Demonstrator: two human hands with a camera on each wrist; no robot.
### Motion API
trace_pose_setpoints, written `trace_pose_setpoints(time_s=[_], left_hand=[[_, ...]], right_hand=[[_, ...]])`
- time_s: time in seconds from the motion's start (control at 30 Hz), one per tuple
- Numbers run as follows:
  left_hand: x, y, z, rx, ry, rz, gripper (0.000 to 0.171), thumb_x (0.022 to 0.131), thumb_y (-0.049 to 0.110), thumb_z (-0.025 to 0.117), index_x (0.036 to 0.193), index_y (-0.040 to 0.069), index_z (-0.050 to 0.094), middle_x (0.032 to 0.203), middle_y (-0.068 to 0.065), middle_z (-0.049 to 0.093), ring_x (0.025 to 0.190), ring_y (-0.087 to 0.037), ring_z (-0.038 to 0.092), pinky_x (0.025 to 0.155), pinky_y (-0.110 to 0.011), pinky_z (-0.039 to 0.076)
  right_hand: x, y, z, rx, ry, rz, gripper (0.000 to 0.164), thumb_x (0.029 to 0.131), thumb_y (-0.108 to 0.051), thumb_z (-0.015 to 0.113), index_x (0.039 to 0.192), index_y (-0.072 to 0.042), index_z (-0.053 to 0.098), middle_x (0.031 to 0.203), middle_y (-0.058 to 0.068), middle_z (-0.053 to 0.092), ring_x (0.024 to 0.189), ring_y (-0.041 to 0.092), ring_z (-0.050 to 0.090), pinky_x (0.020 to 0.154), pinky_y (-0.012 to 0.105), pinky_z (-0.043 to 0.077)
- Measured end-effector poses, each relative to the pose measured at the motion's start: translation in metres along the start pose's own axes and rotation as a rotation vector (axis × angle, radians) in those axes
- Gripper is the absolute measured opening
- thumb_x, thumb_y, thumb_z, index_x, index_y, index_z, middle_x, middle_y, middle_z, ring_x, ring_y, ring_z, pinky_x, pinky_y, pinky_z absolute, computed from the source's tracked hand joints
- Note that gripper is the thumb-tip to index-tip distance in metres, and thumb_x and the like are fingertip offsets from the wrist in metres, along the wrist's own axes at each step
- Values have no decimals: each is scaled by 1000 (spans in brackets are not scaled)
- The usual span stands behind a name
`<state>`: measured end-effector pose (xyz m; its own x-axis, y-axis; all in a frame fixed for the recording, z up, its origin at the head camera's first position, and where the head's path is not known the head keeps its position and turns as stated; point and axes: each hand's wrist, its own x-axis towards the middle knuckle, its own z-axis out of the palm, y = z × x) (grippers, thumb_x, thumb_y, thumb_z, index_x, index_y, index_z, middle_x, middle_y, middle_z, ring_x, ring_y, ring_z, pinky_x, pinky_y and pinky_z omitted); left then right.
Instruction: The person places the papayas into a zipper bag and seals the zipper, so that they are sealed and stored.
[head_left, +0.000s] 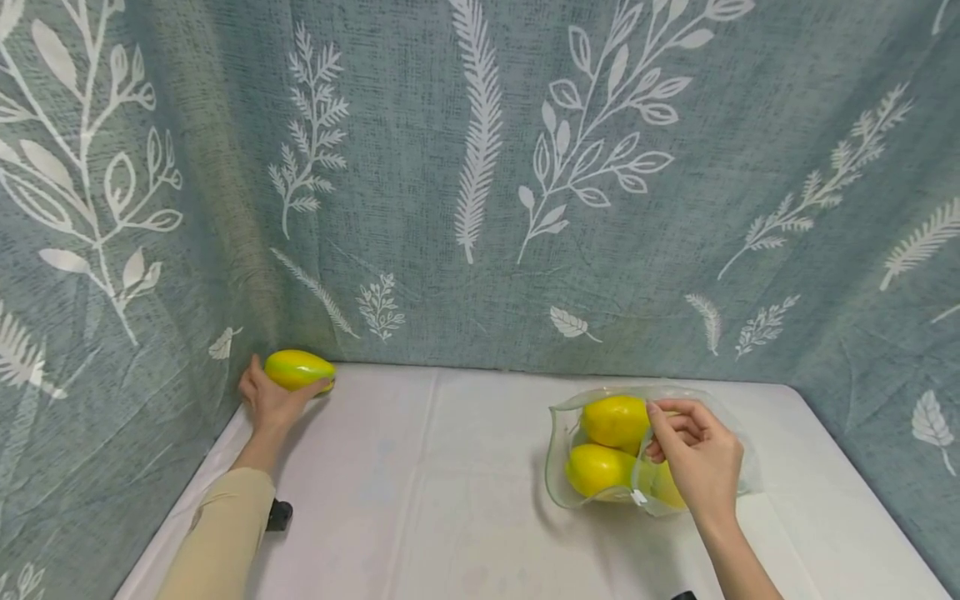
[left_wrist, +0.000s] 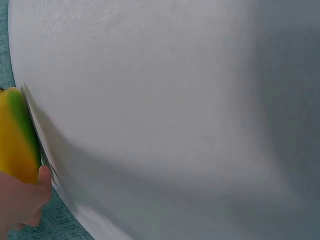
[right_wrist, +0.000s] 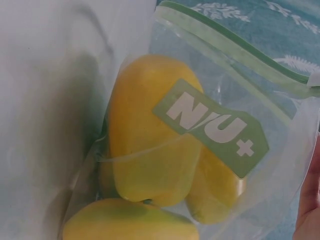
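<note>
Beyond the left hand (head_left: pixel 273 404) and the right hand (head_left: pixel 703 462), a grey-teal fabric curtain (head_left: pixel 412 167), printed with white fern fronds (head_left: pixel 482 125) and leafy sprigs (head_left: pixel 381 307), continuing along the outer side of each hand. Under both, a white tablecloth (head_left: pixel 465 467), with a faint crease (head_left: pixel 412 483) running between them. Soft light, with blurred shadows (head_left: pixel 552 521).

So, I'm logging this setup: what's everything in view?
Table: one, white, across the foreground
Single fruit: one, yellow and green, table's far left corner
Bag: one, clear with green trim, table's right side
Bagged fruits: at least three, yellow, inside the bag
Patterned fabric: count unclear, teal and white, around the table
Devices: two, black, lower left and bottom edge
Sleeve: one, beige, lower left
Left hand: one, bare, gripping single fruit
Right hand: one, bare, pinching bag's rim
</note>
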<state>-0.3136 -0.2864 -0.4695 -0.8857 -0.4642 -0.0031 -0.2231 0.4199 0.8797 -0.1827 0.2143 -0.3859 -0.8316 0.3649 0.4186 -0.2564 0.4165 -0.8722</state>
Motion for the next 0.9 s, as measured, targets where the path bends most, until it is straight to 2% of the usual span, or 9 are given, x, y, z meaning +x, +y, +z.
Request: trace_pose_setpoints(time_s=[0.23,0.63,0.9], left_hand=[[4,-2,4,23,-21,-6,124,75,22,81,154,10,-13,155,-25,-7,142,-46,0,114,-60,11],[8,-5,7,57,-29,7,120,76,22,79,153,5,-11,154,-28,-7,141,-48,1,113,-61,7],[10,-3,8,111,-40,37,120,75,23,81,152,-1,-8,152,-34,1,138,-52,5,111,-63,8]], right_hand=[[0,1,0,15,-6,13,8,88,-5,71,95,-1,71,60,3,65,45,14,60,45,24,52],[1,4,1,29,-10,8,8,88,-6,72,95,-2,70,61,4,65,45,15,60,45,24,52],[-2,-12,1,17,-17,11,6,88,-2,71,93,1,69,60,6,65,44,14,59,45,23,52]])
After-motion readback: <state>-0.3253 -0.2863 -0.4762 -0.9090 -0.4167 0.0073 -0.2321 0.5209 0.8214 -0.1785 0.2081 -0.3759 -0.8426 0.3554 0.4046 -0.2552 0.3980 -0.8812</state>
